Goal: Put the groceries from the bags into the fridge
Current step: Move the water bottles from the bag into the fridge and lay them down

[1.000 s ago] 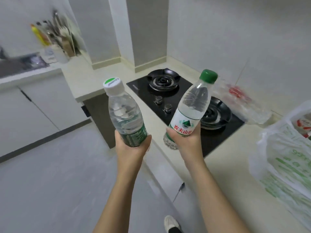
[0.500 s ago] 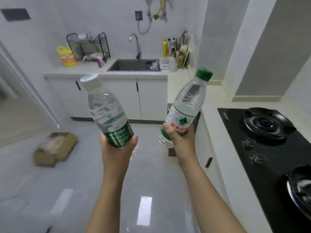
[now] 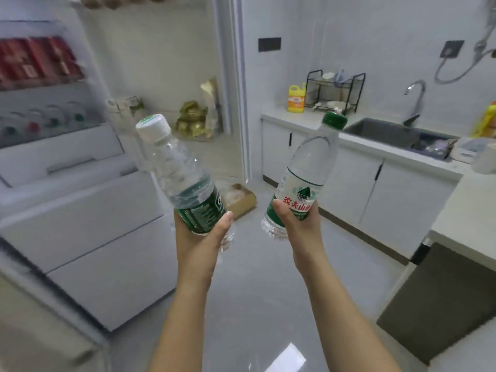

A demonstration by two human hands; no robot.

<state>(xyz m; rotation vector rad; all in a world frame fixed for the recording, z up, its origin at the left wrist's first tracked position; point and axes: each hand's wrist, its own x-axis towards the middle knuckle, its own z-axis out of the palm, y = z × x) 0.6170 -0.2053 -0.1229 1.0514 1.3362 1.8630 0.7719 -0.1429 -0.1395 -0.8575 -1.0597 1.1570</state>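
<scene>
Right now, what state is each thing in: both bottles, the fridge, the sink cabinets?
White-capped bottle, capped, tilted left, gripped at its base by the left hand.
Green-capped bottle, capped, tilted right, gripped at its base by the right hand.
Fridge, upper compartment open, lower fronts shut.
Sink cabinet doors, shut.

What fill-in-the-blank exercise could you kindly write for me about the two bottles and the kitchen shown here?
1. The left hand grips a water bottle with a ____ cap.
2. The right hand grips a red-lettered bottle with a ____ cap.
3. The fridge appears on the ____ side of the view.
4. The faucet stands over the ____.
Missing words: white; green; left; sink.
</scene>
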